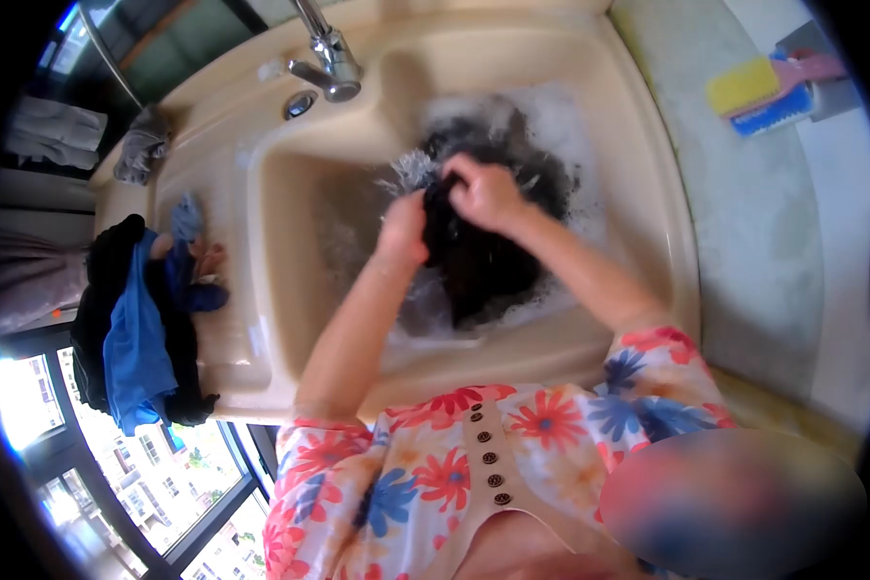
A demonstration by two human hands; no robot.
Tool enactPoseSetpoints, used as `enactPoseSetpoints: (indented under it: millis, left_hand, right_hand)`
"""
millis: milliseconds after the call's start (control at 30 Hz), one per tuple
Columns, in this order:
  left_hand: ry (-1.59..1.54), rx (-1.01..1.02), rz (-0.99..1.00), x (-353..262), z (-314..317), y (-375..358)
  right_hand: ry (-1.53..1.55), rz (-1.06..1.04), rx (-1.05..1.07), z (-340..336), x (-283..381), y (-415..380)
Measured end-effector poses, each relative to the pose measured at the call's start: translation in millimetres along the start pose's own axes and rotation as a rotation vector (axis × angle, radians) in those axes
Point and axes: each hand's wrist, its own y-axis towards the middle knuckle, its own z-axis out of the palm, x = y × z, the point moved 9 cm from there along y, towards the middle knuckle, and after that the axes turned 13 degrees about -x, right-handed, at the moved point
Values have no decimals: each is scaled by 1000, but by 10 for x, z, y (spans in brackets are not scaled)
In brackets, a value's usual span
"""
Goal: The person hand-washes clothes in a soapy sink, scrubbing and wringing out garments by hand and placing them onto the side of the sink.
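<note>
Both hands are over a beige sink (672, 222) that holds sudsy water. Dark, wet black cloth (493, 266) lies bunched in the water, and its exact kind cannot be made out. My left hand (406, 227) is closed on the cloth's left edge. Just to the right and slightly higher, my right hand (485, 193) pinches a fold of the same cloth. Water splashes up beside the left hand. White foam (570, 111) floats around the cloth, mostly along the back and right.
A chrome faucet (331, 72) stands behind the sink. On the left ledge lie a blue cloth (137, 333), black clothes (95, 309) and small dark pieces. A grey cloth (143, 145) rests further back. Brushes (768, 92), yellow and blue, lie at the right.
</note>
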Motion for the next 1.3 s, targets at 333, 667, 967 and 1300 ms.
enactPoseSetpoints:
  millis: [333,667,967,1300]
  left_hand:
    - [1258,-643,1619,-1701,-245,-1132]
    - [1710,116,578,311,-228,27]
    - [1706,-40,954,259,189,-163]
    - [455,35,466,-1166,-86,-465]
  right_hand:
    - [-468,99,-111,-1132,-970,391]
    - [-310,79,797,130,-1098,-796]
    - [234,121,421,-1025,-339,822]
    - [-201,183,-31,-1044,-1381,834]
